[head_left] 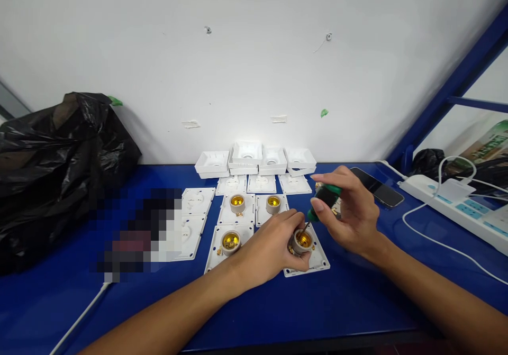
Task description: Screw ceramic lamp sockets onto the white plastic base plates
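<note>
My left hand (280, 244) is closed around a round lamp socket (302, 243) with a brass-coloured inside, on a white square plate (317, 262). In my right hand (351, 212) is a screwdriver (326, 196) with a green and black handle, gripped between thumb and fingers. Its shaft slants down into the socket; the tip is hidden inside. Nearby, similar sockets stand on white plates: one lamp socket (230, 242) to the left of my left hand, and two behind, a left socket (237, 202) and a right socket (273, 203).
White box-shaped covers (248, 153) are grouped by the wall, with bare white plates (260, 184) before them. A black plastic bag (59, 170) fills the left side. On the right lie a phone (377, 187), a power strip (460, 207) and a white cable (440, 249).
</note>
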Demonstrator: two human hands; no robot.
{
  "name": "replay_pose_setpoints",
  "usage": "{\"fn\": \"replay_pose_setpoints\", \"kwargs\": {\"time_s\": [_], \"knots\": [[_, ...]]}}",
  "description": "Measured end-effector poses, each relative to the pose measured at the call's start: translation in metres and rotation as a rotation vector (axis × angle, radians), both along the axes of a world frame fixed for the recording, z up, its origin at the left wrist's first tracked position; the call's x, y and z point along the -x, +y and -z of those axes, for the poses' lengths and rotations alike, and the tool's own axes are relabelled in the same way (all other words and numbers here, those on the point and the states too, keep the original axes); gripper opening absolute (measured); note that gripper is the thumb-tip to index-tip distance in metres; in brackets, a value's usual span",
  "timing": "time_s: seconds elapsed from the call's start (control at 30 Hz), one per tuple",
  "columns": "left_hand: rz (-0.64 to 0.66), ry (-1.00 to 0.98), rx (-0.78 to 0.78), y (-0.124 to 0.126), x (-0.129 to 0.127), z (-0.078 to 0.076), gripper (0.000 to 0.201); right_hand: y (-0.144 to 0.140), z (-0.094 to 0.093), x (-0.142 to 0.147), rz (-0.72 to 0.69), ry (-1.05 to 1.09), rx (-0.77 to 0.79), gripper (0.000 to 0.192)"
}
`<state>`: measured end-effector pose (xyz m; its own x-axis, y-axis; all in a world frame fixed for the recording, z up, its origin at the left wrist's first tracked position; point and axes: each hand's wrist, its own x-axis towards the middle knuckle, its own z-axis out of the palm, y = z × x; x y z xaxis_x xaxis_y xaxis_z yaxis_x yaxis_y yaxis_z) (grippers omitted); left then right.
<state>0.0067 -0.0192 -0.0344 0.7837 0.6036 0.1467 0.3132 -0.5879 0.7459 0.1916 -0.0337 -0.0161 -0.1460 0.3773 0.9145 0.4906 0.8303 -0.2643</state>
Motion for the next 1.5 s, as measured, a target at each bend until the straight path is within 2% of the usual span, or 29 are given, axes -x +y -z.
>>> {"fn": "replay_pose_setpoints", "kwargs": {"time_s": [0.13,0.3,0.47,0.63,0.8,0.93,1.0,1.13,1.33,1.5], "knots": [[-0.004,-0.004,0.004,0.000,0.000,-0.001,0.025,-0.002,-0.001,0.001,-0.041,-0.026,0.072,0.053],[0.001,0.018,-0.007,-0.001,0.000,-0.001,0.031,-0.002,0.001,0.001,-0.009,0.019,-0.002,0.058],[0.003,0.008,-0.005,-0.001,0.000,0.000,0.026,-0.003,0.001,0.000,-0.052,-0.041,0.075,0.052],[0.000,0.017,-0.005,0.000,0.000,-0.001,0.028,-0.001,0.002,0.001,-0.030,0.021,0.069,0.057],[0.012,0.002,0.002,0.000,0.000,-0.001,0.029,-0.005,0.004,0.001,-0.107,-0.048,0.216,0.058],[-0.006,0.019,-0.007,0.000,0.000,0.001,0.030,-0.004,0.008,0.002,0.010,0.044,0.144,0.065],[-0.015,0.020,-0.012,0.000,0.000,0.001,0.028,-0.004,0.008,0.003,0.003,0.047,0.118,0.063],[-0.012,0.007,-0.009,-0.001,0.000,0.002,0.026,-0.004,0.006,0.003,-0.049,-0.049,0.161,0.059],[-0.022,0.006,-0.003,-0.002,0.000,0.000,0.029,-0.003,0.010,0.003,0.039,0.022,0.066,0.069],[-0.006,-0.002,0.004,-0.001,0.000,0.001,0.028,-0.006,0.009,0.002,-0.016,-0.008,0.168,0.057]]}}
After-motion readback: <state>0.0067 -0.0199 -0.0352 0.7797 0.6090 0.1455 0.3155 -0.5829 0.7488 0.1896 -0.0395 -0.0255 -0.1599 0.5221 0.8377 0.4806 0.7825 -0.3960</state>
